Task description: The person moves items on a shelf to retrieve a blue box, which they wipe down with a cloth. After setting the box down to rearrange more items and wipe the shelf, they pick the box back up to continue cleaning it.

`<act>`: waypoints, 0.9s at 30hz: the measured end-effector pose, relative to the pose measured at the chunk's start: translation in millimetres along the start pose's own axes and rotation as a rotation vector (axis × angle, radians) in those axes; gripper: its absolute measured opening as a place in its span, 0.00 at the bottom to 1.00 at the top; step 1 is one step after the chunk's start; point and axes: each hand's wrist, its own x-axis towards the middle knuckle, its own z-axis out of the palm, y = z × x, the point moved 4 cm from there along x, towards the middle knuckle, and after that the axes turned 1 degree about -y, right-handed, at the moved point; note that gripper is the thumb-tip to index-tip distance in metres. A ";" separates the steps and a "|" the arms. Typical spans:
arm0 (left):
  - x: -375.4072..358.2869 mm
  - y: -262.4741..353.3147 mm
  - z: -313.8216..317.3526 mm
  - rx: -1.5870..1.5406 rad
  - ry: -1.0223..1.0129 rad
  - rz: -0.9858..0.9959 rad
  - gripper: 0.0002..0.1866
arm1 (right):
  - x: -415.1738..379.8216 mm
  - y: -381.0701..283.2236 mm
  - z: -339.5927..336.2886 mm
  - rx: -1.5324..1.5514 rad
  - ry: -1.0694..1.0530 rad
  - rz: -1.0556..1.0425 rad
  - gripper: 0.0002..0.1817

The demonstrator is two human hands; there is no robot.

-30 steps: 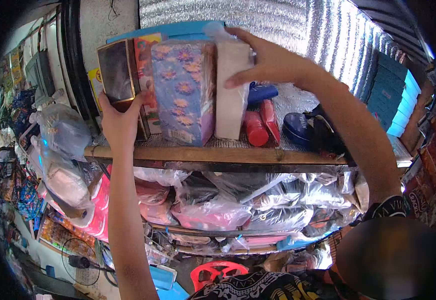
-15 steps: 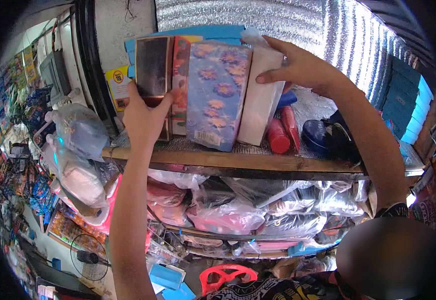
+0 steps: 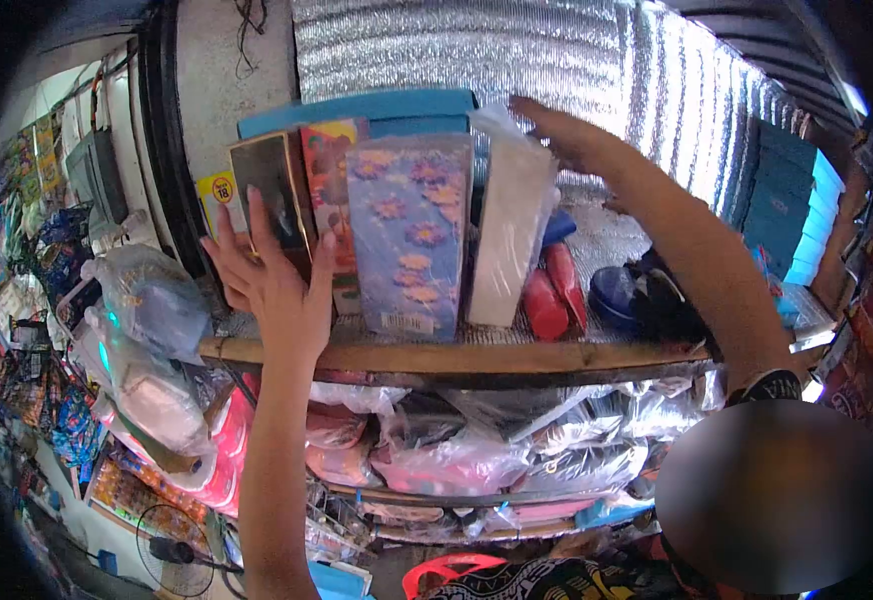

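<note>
My left hand (image 3: 285, 292) is spread, its fingers over the front of a dark, gold-edged box (image 3: 275, 170). Beside that box stand a red patterned box (image 3: 332, 190) and a blue flower-print box (image 3: 412, 235) with a barcode, upright in a row. At the row's right end, a white box (image 3: 512, 230) in clear plastic leans slightly. My right hand (image 3: 572, 140) has its fingers stretched out at the upper right edge of this white box, partly behind its plastic.
A wooden-edged shelf (image 3: 457, 358) carries the boxes, with a long blue box (image 3: 387, 110) behind them. Red cylinders (image 3: 547, 308) and a dark blue round item (image 3: 617, 298) lie to the right. Plastic-wrapped goods (image 3: 457, 455) fill lower shelves. Below left is a fan (image 3: 172, 550).
My left hand has loosened from the dark box and spread its fingers. My right hand has let go of the white box, its thumb off the front. The view has tilted up.
</note>
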 end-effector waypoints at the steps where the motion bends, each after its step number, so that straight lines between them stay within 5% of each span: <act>1: 1.4 -2.4 2.4 -0.002 0.017 -0.005 0.37 | 29.8 14.5 -0.5 -0.051 -0.052 -0.128 0.50; 7: -0.1 0.8 -2.1 0.016 -0.021 0.035 0.36 | 94.4 0.3 17.7 -0.399 -0.006 -0.603 0.52; 9: -0.5 0.1 -1.5 0.002 0.001 0.041 0.36 | 80.6 -19.2 18.2 -0.913 0.344 -0.600 0.53; 11: 0.3 -0.4 -0.6 -0.006 0.019 0.039 0.36 | 66.5 -34.8 20.7 -0.934 0.371 -0.686 0.49; 14: 0.2 0.0 -1.2 -0.008 0.009 0.059 0.35 | 58.4 -43.4 44.3 -1.408 0.280 -1.135 0.40; 17: -1.5 2.8 -1.2 0.005 0.012 0.091 0.34 | 50.7 -42.8 49.1 -1.356 0.203 -0.829 0.38; 18: -1.7 3.9 -0.7 0.020 0.003 0.095 0.34 | 56.8 -37.7 46.3 -1.642 0.242 -0.993 0.35; 27: -1.1 6.7 -0.5 0.092 -0.005 0.115 0.33 | 63.0 -73.9 52.3 -1.690 0.528 -1.090 0.49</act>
